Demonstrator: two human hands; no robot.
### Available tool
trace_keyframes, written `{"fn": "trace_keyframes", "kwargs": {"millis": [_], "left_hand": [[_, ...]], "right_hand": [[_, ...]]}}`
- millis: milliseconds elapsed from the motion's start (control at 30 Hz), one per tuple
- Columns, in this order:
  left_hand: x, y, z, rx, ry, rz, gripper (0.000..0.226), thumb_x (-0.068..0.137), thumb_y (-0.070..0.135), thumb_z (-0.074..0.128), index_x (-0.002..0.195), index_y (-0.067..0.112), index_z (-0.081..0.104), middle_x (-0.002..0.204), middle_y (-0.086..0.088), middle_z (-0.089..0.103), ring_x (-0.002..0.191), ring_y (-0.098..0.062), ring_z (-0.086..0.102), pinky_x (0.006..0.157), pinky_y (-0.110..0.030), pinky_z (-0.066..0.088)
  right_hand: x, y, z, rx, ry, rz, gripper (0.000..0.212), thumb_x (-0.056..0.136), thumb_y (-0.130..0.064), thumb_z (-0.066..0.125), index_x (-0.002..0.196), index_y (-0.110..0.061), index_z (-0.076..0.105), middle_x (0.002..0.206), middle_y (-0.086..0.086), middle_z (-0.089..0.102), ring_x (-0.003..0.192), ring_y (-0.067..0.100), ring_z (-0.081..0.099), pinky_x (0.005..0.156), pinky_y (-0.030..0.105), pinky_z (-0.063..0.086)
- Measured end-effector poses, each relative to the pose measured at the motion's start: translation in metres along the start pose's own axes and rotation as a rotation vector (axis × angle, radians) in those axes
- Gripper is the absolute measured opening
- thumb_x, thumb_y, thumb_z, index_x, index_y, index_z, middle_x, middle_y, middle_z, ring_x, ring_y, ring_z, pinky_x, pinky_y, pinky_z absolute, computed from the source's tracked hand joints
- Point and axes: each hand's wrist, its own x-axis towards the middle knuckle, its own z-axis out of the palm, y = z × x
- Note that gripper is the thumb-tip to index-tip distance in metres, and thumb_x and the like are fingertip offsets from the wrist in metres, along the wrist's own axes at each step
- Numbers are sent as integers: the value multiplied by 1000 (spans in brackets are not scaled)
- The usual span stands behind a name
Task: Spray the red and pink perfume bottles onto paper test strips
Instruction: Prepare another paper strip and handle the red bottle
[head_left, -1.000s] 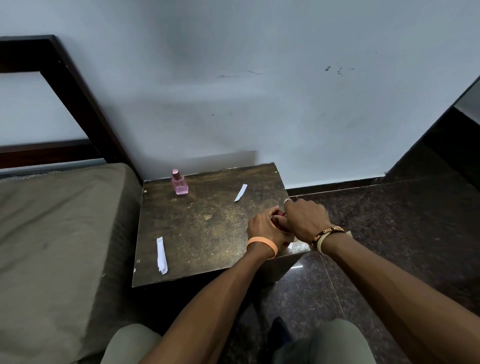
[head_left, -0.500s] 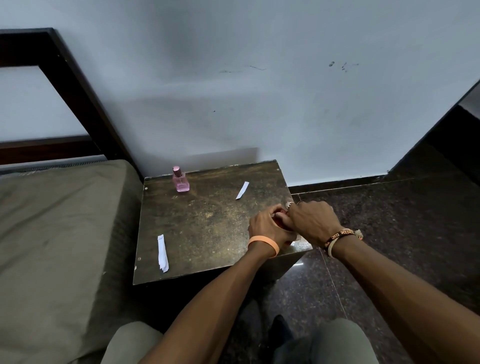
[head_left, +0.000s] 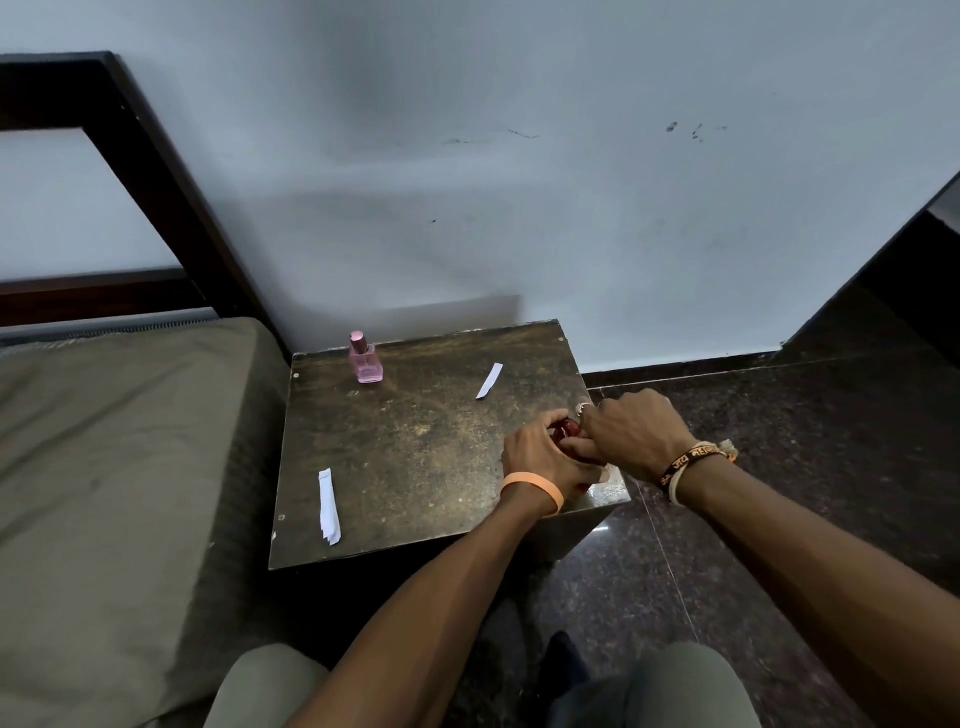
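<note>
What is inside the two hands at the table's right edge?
A sliver of red bottle shows between the left hand and right hand, both curled round it. Most of its body is hidden by them.

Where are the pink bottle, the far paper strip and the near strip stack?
pink bottle (head_left: 368, 366), head view, glass body.
far paper strip (head_left: 489, 381), head view, its middle.
near strip stack (head_left: 328, 506), head view, its middle.

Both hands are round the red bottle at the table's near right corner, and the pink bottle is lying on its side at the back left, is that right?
Not quite: the head view shows the pink bottle standing upright, not on its side. The rest holds: the left hand and right hand are round the red bottle at the table's near right corner.
</note>
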Motion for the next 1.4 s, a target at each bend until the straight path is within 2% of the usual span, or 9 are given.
{"fn": "trace_keyframes", "kwargs": {"millis": [67,133,200,433,600,800,1033,1233,1400], "left_hand": [[1,2,1,21,-4,3,76,42,35,88,114,28,64,104,5,72,98,-14,66,89,-33,54],[2,2,1,26,-3,7,75,44,30,89,114,26,65,107,3,72,101,-16,65,91,-34,53],[2,0,1,18,12,12,72,45,29,90,112,24,66,106,2,72,100,-16,66,91,-33,53],[1,0,2,26,23,32,65,43,32,88,105,30,66,97,7,73,90,-11,66,83,-31,56],[2,-1,1,47,10,34,69,45,33,89,110,27,66,103,4,73,96,-14,67,89,-31,53],[1,0,1,42,26,23,65,44,31,87,106,29,66,97,6,73,91,-14,67,85,-30,54],[2,-1,2,79,19,40,74,46,33,90,115,25,65,107,3,72,100,-15,65,91,-29,52],[2,-2,3,70,37,46,66,45,35,86,107,30,66,97,3,74,92,-16,68,85,-31,54],[4,-4,6,37,32,48,67,45,34,89,107,27,67,98,3,74,90,-13,69,85,-32,56]], "right_hand": [[1,-4,0,-18,8,63,55,96,-66,26,92,-19,55,64,-5,51,73,22,68,51,30,36],[3,-14,5,89,19,232,56,98,-62,30,98,-17,63,85,1,68,82,25,69,58,32,42],[4,-23,7,174,22,322,56,96,-63,34,100,-17,65,95,4,70,87,28,69,60,34,43],[1,-1,-5,18,-3,59,56,96,-66,27,99,-18,57,72,-1,59,72,23,67,50,31,32],[6,-23,3,131,-15,302,53,97,-59,35,99,-16,65,96,5,69,86,27,68,57,32,37],[-1,-4,3,42,17,92,57,94,-68,32,104,-18,57,87,2,69,75,25,68,52,32,36],[1,-19,6,264,-39,352,59,92,-68,38,100,-15,64,97,7,68,88,31,67,61,34,39],[1,-15,0,4,41,86,49,102,-54,23,107,-18,56,85,-1,68,75,21,69,43,29,23],[7,-27,5,141,37,314,43,101,-49,30,105,-17,59,93,3,71,83,27,70,55,32,35]]}}
